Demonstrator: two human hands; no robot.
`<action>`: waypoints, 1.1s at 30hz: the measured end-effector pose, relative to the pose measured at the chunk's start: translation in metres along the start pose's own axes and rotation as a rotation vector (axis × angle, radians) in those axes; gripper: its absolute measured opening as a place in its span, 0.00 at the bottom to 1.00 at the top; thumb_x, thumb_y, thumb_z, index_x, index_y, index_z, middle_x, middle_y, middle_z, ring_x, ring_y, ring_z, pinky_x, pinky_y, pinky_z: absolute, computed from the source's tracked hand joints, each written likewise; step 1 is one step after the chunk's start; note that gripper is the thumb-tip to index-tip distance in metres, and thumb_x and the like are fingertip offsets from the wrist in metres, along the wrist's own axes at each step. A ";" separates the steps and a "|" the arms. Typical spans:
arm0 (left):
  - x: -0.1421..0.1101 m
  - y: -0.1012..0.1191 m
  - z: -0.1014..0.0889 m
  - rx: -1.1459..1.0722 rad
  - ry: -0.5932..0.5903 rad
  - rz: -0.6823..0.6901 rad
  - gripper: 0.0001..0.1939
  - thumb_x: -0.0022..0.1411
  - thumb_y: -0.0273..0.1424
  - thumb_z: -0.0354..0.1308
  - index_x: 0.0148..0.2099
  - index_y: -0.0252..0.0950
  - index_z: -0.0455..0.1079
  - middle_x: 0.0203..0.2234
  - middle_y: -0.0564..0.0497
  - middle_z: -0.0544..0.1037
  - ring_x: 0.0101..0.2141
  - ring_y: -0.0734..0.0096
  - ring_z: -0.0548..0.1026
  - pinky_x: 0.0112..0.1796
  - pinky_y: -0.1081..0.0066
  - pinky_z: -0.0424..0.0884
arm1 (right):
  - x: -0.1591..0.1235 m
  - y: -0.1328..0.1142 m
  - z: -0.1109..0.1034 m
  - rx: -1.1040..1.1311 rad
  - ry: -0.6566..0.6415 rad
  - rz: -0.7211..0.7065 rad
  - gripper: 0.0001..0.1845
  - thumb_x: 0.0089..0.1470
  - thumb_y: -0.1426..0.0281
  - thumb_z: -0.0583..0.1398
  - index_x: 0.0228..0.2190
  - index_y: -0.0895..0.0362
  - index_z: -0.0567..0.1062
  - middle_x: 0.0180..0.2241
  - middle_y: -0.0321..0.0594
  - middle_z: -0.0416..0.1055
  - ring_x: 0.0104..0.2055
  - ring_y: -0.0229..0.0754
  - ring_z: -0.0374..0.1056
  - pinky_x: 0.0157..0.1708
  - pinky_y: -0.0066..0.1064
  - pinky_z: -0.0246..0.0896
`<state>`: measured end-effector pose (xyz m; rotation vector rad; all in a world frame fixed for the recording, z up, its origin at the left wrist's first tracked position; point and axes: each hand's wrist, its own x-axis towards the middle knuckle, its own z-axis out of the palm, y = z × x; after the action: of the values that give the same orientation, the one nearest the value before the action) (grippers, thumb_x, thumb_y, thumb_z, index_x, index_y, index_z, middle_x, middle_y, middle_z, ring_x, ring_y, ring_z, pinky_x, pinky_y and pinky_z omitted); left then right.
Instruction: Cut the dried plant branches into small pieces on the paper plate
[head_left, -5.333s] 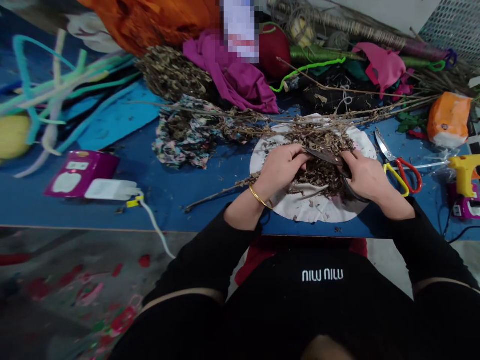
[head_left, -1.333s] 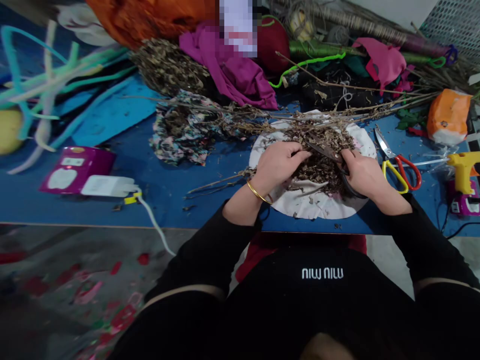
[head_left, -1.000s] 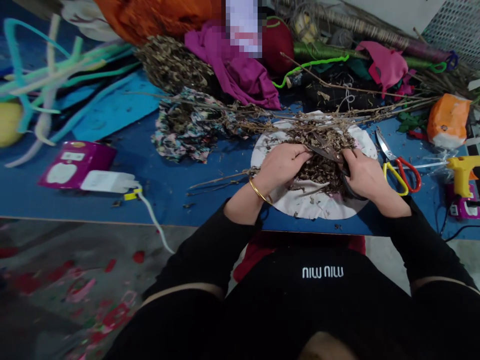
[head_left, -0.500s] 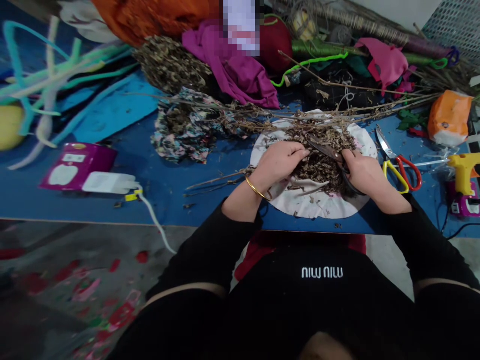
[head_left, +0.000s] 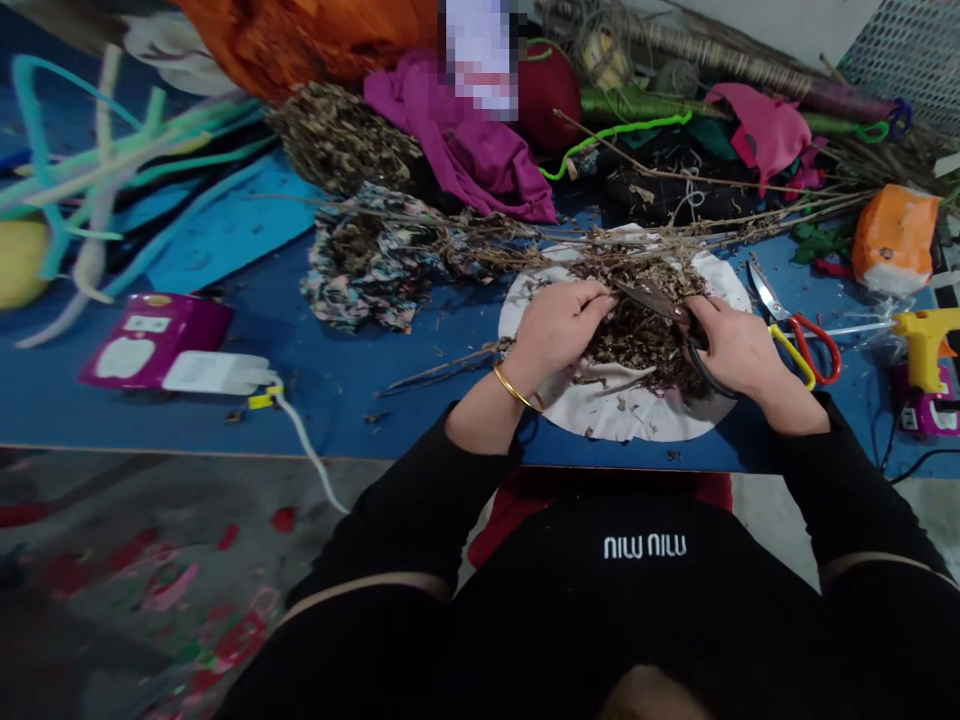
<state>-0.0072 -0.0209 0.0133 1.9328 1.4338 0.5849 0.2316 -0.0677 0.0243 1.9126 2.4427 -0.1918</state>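
My right hand (head_left: pixel 731 345) is closed around the handles of dark scissors (head_left: pixel 656 302), whose blades point left toward my other hand. With thumb and fingers pinched together, my left hand (head_left: pixel 562 325) holds what looks like a dried stem (head_left: pixel 442 372); its end sticks out to the left past my wrist, and the part in my fingers is hidden. Below both hands lies a heap of crumbled dry brown leaves (head_left: pixel 626 345). The heap rests on a round white cloth (head_left: pixel 637 415) at the table's front edge.
Long dry stalks (head_left: pixel 750 235) cross behind the cloth. Red-and-yellow-handled scissors (head_left: pixel 806 345) and a yellow glue gun (head_left: pixel 926 340) lie to the right. Leaf-filled patterned fabric (head_left: pixel 360 270), a purple packet (head_left: pixel 154 335) and a white power strip (head_left: pixel 217 372) sit left.
My right hand and the scissors have shifted very slightly, with the blades a little nearer my left fingertips. My left hand keeps nearly the same place.
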 end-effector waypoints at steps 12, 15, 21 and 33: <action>0.001 -0.002 0.007 -0.042 -0.042 0.039 0.17 0.66 0.38 0.50 0.35 0.35 0.76 0.28 0.49 0.80 0.30 0.66 0.72 0.33 0.69 0.61 | 0.000 -0.014 0.001 -0.042 -0.058 0.015 0.23 0.61 0.66 0.49 0.53 0.62 0.70 0.47 0.57 0.73 0.39 0.51 0.69 0.32 0.35 0.49; 0.001 -0.002 0.004 -0.027 -0.035 0.030 0.15 0.65 0.38 0.51 0.34 0.35 0.75 0.28 0.49 0.79 0.31 0.66 0.72 0.33 0.69 0.62 | 0.000 -0.018 0.002 -0.069 -0.064 0.028 0.23 0.61 0.68 0.49 0.54 0.63 0.69 0.47 0.58 0.73 0.38 0.50 0.69 0.31 0.35 0.48; 0.000 0.001 0.000 -0.015 -0.031 -0.019 0.17 0.65 0.35 0.53 0.23 0.38 0.63 0.18 0.53 0.67 0.25 0.68 0.66 0.29 0.69 0.57 | 0.000 -0.018 0.007 -0.104 -0.048 0.022 0.22 0.63 0.68 0.48 0.53 0.63 0.70 0.45 0.57 0.73 0.36 0.49 0.69 0.30 0.35 0.47; 0.001 0.006 0.001 -0.006 -0.121 -0.070 0.18 0.66 0.33 0.53 0.23 0.39 0.58 0.16 0.54 0.62 0.23 0.69 0.63 0.29 0.67 0.53 | 0.000 -0.020 0.002 -0.165 -0.071 -0.006 0.20 0.66 0.69 0.46 0.53 0.63 0.68 0.46 0.56 0.71 0.37 0.48 0.69 0.30 0.35 0.46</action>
<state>-0.0024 -0.0209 0.0166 1.8717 1.4157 0.4324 0.2124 -0.0727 0.0242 1.7994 2.3390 -0.0551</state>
